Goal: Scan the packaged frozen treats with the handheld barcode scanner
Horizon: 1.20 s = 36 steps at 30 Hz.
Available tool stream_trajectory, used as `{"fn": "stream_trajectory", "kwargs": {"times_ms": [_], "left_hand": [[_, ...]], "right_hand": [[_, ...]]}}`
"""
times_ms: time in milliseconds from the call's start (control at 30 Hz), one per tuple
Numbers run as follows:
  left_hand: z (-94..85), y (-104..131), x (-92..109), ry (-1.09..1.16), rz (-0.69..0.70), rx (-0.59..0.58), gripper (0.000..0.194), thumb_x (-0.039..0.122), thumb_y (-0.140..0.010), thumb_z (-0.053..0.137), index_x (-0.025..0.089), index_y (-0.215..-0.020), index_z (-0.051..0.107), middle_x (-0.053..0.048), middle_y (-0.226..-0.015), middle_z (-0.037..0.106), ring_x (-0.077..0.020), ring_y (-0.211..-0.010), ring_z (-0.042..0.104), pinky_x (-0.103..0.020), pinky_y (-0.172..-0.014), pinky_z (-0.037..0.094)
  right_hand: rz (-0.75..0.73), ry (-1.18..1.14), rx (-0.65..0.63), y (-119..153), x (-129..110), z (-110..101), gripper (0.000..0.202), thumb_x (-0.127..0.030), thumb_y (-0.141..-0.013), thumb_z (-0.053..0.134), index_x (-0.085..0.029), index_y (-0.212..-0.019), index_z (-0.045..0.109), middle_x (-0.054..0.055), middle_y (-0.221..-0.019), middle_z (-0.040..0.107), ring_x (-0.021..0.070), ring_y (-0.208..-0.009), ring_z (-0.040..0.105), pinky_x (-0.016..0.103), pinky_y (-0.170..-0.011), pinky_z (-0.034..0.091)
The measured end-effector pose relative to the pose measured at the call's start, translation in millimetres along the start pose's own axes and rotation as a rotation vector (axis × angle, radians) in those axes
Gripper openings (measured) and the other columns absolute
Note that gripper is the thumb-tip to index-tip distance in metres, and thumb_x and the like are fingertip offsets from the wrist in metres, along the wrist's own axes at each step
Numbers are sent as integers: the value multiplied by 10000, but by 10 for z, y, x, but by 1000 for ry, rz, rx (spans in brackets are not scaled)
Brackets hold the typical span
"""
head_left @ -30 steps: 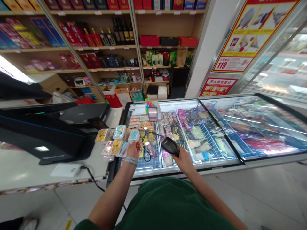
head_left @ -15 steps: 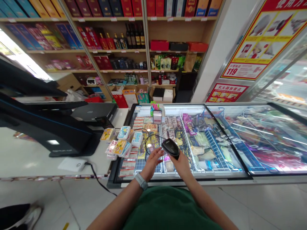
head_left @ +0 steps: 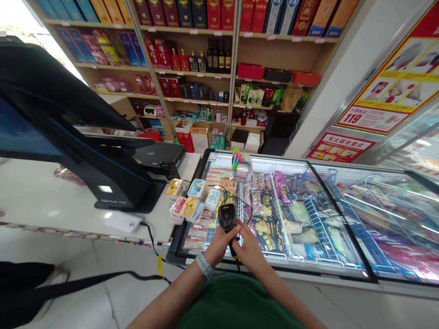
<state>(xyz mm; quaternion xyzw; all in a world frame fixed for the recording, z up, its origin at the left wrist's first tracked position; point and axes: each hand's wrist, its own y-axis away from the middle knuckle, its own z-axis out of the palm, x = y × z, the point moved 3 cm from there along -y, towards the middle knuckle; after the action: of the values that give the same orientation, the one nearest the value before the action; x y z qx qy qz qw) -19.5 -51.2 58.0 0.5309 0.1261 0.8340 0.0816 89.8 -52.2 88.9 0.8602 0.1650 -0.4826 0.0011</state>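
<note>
A black handheld barcode scanner is held above the glass top of the freezer, its head pointing away from me and its handle toward me. My left hand, with a watch on the wrist, is closed about the scanner's neck from the left. My right hand grips the handle from the right, its fingertips meeting the left hand's. Part of the handle is covered by the fingers. To the left of the scanner, small clear-lidded packs lie piled at the freezer's left edge.
A chest freezer with bagged goods extends to the right. A black checkout terminal stands on the white counter at left, near a white device. A tub of colourful items sits on the glass. Stocked shelves rise behind.
The scanner has come left and turned, its handle now toward me. My left hand, formerly beside it, has closed on it. The view has shifted left.
</note>
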Motion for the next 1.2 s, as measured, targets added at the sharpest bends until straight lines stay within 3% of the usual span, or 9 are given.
{"fn": "stream_trajectory", "kwargs": {"times_ms": [133, 300, 400, 533, 767, 1033, 1200], "left_hand": [[-423, 94, 212, -232, 47, 68, 382, 389, -682, 742, 128, -947, 656, -83, -895, 698, -206, -812, 634, -338, -769, 499], [-943, 270, 497, -532, 176, 119, 382, 265, -640, 713, 128, -984, 621, -71, -898, 694, -222, -865, 631, -351, -829, 486], [-1202, 358, 500, -589, 204, 128, 433, 262, -659, 689, 133, -1061, 596, -70, -921, 691, -222, -867, 637, -345, -816, 496], [-1442, 431, 398, -582, 203, 191, 415, 350, -669, 718, 138, -1008, 607, -71, -889, 696, -235, -854, 642, -359, -815, 501], [-1515, 548, 373, -473, 208, 176, 445, 414, -681, 738, 136, -1013, 634, -85, -937, 712, -239, -903, 638, -349, -848, 495], [-1417, 647, 346, -443, 244, 235, 449, 435, -671, 749, 150, -1006, 656, -78, -955, 724, -251, -919, 655, -361, -865, 500], [-1380, 660, 308, -494, 232, 295, 386, 434, -687, 740, 141, -924, 657, -80, -858, 720, -241, -829, 660, -367, -810, 515]], "right_hand": [[68, -33, -11, -32, 56, 95, 329, -290, -854, 510, -187, -1145, 622, 103, -1141, 648, 220, -1018, 628, 358, -882, 517], [265, -104, -10, -243, 280, 313, 346, -441, -849, 532, -163, -1017, 649, 99, -971, 707, 233, -881, 671, 370, -832, 528], [334, -112, -7, -497, 396, 518, 354, -452, -833, 547, -165, -1019, 640, 91, -973, 711, 235, -889, 678, 358, -812, 532], [512, -61, 44, -866, 519, 801, 316, -438, -799, 611, -174, -971, 633, 72, -875, 716, 225, -790, 691, 306, -680, 533], [819, -123, 14, -1242, 673, 1231, 370, -505, -747, 687, -155, -805, 583, 53, -624, 640, 194, -562, 652, 243, -476, 464], [902, -225, -2, -1428, 830, 1406, 280, -353, -732, 732, -128, -784, 573, 32, -612, 607, 143, -471, 589, 223, -422, 446], [934, -268, -11, -1421, 839, 1443, 430, -458, -699, 750, -108, -873, 572, 24, -631, 605, 140, -471, 595, 226, -411, 460]]}}
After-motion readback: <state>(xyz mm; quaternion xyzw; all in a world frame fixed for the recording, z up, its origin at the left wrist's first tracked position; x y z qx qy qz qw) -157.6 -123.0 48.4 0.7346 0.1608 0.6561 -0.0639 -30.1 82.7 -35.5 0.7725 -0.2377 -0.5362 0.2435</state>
